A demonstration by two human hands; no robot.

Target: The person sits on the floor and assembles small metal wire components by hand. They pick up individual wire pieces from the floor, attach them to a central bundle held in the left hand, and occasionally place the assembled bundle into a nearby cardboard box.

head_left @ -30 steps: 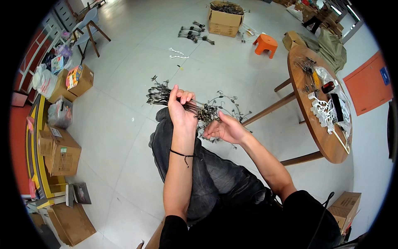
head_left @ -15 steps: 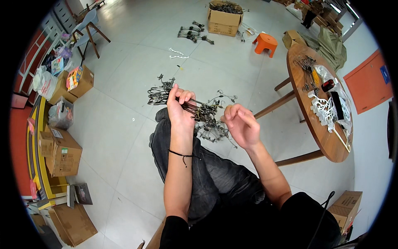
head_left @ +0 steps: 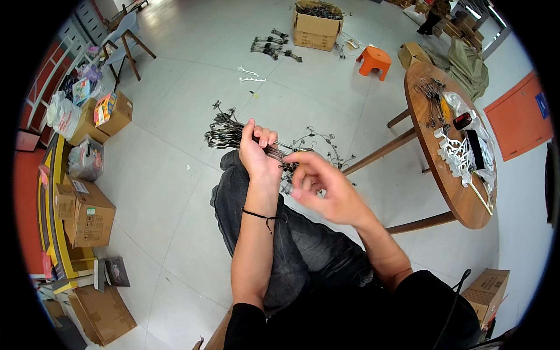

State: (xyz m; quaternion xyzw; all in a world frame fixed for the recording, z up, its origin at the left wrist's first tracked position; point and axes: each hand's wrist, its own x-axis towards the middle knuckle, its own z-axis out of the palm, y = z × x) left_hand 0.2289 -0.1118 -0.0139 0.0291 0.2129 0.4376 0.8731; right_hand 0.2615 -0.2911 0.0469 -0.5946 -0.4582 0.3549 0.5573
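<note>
Since 0.5 s ago, the right hand is swinging in from the right, now partly covering the right end of the dark wire bundle; work is seemingly resuming there. Its fingers are curling; I cannot tell whether they are gripping anything. The left hand is clasping the bundle near the knee. Grey floor is leaving room toward the table's left edge.

My bare left forearm rises nearly straight from below, and my bare left hand is curled into a fist, thumb upright. My bare right forearm slants up and inward. My bare right hand, slightly blurred, sits just beside the left, index finger reaching across, thumb spread below it, other fingers bent.
</note>
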